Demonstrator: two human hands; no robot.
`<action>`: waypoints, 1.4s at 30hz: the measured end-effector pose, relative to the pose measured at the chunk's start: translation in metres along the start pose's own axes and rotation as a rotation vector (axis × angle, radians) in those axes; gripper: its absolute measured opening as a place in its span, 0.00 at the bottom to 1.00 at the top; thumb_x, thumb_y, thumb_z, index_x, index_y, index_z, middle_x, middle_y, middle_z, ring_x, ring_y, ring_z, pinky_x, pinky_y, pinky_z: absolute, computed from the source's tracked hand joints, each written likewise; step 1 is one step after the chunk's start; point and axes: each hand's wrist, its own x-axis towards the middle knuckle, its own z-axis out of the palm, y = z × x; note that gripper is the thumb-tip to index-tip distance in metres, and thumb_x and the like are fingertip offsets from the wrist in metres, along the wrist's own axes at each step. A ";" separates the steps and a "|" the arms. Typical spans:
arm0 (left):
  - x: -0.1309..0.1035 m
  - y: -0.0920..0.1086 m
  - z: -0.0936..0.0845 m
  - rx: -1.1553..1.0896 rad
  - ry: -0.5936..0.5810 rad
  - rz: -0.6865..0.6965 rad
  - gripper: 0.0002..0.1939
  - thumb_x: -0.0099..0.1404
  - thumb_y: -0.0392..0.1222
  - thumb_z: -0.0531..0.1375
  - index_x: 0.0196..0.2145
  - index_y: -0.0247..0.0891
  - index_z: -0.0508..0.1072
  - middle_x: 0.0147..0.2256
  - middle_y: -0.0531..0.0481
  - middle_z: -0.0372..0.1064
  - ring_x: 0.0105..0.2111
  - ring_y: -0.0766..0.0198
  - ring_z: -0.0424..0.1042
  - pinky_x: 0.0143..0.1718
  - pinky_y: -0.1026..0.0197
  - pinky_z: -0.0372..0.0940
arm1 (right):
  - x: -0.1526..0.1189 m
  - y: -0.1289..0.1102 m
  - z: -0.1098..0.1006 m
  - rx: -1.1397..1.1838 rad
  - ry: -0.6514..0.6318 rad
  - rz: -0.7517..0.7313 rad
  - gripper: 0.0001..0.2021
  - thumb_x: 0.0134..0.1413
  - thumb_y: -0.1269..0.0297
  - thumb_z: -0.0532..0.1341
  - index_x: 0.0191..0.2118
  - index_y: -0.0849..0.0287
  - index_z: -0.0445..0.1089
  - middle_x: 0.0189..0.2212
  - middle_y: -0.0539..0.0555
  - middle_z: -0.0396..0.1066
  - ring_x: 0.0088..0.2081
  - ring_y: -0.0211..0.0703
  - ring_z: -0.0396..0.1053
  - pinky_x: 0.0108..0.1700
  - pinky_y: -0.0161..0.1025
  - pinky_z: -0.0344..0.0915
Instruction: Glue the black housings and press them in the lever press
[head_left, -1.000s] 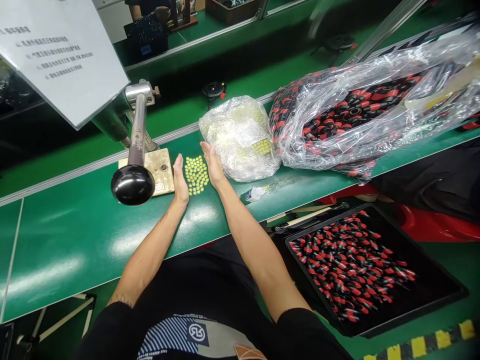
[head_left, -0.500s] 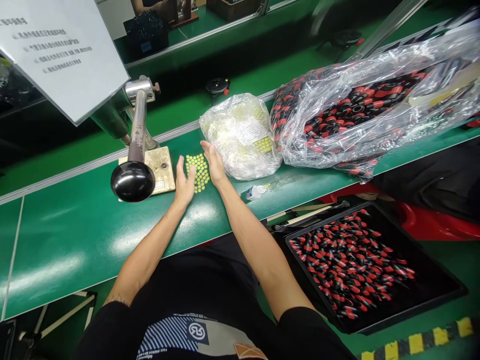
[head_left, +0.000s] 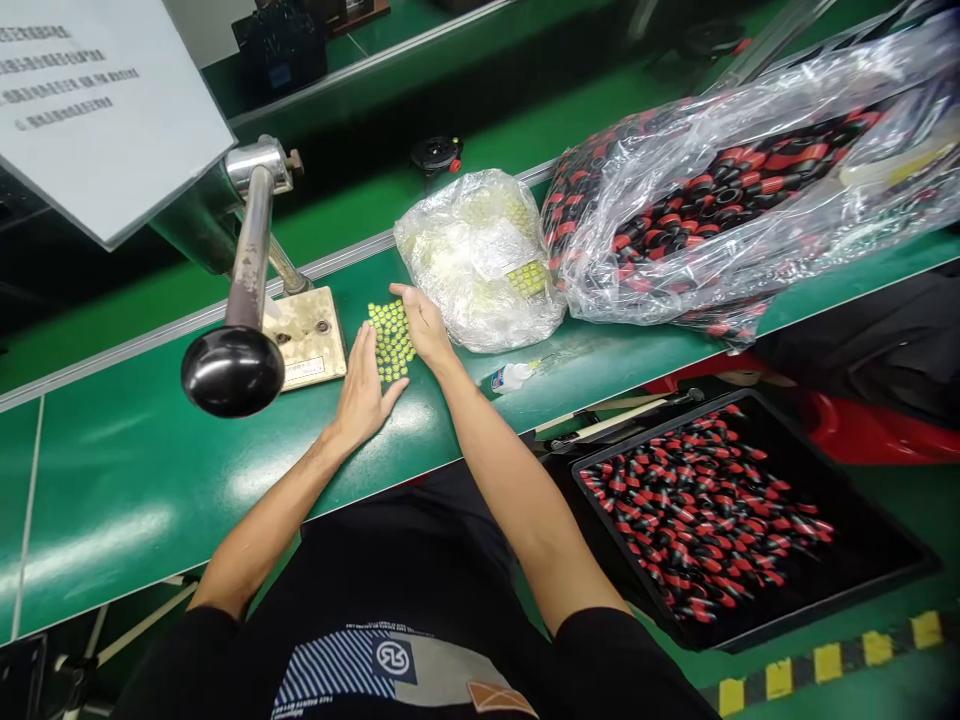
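A close-packed patch of small round yellow-green pieces (head_left: 391, 340) lies flat on the green bench (head_left: 180, 470). My left hand (head_left: 364, 388) rests along its left and lower edge, fingers straight and thumb spread out below it. On the opposite side, my right hand (head_left: 424, 325) stands on edge with its fingers extended, its side against the patch. Both hands hold nothing. Just right of my right hand sits a clear plastic bag (head_left: 480, 265) with more yellow-green pieces inside. A small bottle with a white top (head_left: 510, 377) lies near my right forearm.
A hand press with a black ball knob (head_left: 233, 371) and a pale base plate (head_left: 313, 335) stands at left, below a hanging paper sheet (head_left: 97, 100). At right are a large bag of red-and-black parts (head_left: 720, 215) and, lower, a black tray (head_left: 862, 560) of similar parts.
My left hand has turned and slid down along the patch, its thumb moving from over the pieces to below them. My right hand has come closer to the patch. The view has shifted slightly.
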 end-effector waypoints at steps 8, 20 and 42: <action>-0.032 0.001 -0.033 0.243 -0.240 0.079 0.13 0.81 0.44 0.53 0.47 0.39 0.76 0.44 0.40 0.75 0.43 0.51 0.72 0.43 0.49 0.68 | -0.006 -0.001 0.002 -0.010 0.061 0.014 0.34 0.65 0.26 0.51 0.49 0.52 0.76 0.52 0.58 0.78 0.56 0.54 0.74 0.63 0.50 0.70; -0.033 -0.003 -0.024 -0.056 -0.243 -0.063 0.19 0.77 0.47 0.57 0.59 0.41 0.77 0.56 0.36 0.75 0.55 0.42 0.72 0.56 0.39 0.69 | -0.104 -0.035 -0.044 -0.363 -0.190 -0.101 0.11 0.58 0.63 0.66 0.46 0.53 0.70 0.44 0.57 0.73 0.46 0.53 0.73 0.48 0.51 0.74; -0.036 0.000 -0.023 -0.227 -0.190 -0.131 0.34 0.75 0.53 0.61 0.72 0.37 0.62 0.72 0.31 0.60 0.75 0.39 0.57 0.75 0.32 0.57 | -0.106 -0.037 -0.040 -0.394 -0.167 -0.097 0.03 0.63 0.60 0.65 0.38 0.50 0.71 0.36 0.54 0.75 0.39 0.51 0.72 0.45 0.50 0.73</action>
